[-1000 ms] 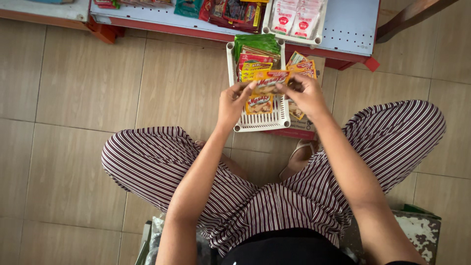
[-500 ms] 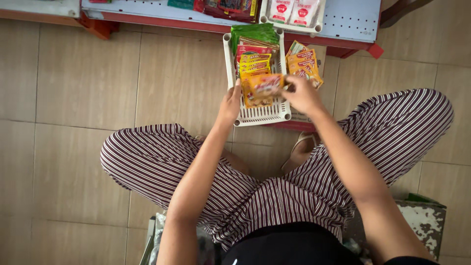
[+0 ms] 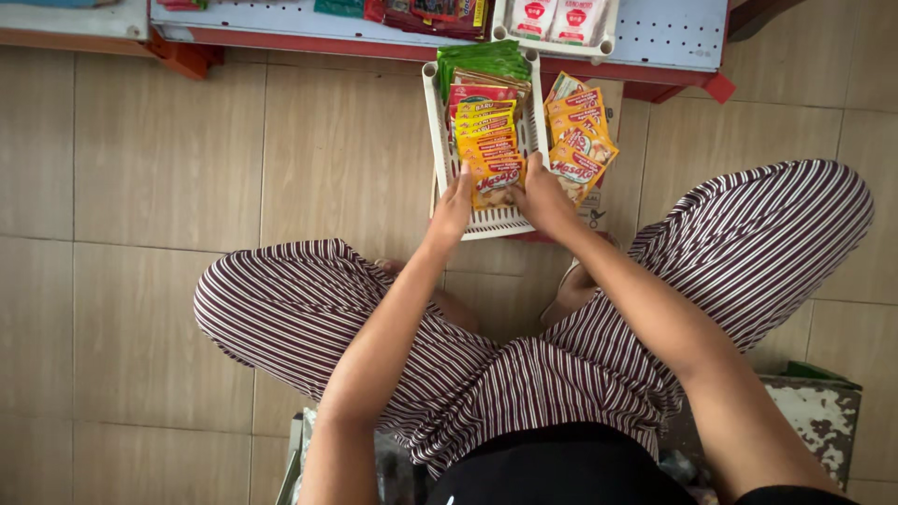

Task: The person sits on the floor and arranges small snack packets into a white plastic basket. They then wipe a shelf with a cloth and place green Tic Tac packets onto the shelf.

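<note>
A beige tiled floor [image 3: 140, 187] fills most of the view from above, where a person in maroon-and-white striped trousers [image 3: 524, 374] sits with knees spread wide. Along the top edge runs a low pale-blue shelf [image 3: 655, 33] with a red lip, bearing a small white tray of pale sachets [image 3: 554, 19] and some dark packets.

Between the knees, on the floor just below the shelf, stands a white slotted plastic basket [image 3: 438, 140], its long axis running straight away from the person toward the shelf. Inside, a row of yellow-and-red seasoning sachets [image 3: 486, 140] stands filed one behind another along that axis, printed faces toward the person, with green packets [image 3: 482, 58] at the far end. Just right of the basket, a second stack of orange sachets [image 3: 578, 131] fans out over a cardboard box.

The left hand [image 3: 452, 208] rests on the basket's near left side, fingers curled narrowly against the front sachet [image 3: 496, 180]. The right hand [image 3: 544, 201] meets it from the other side, fingers closed on the same sachet's right edge; that packet sits at the near end of the row, leaning slightly.
</note>
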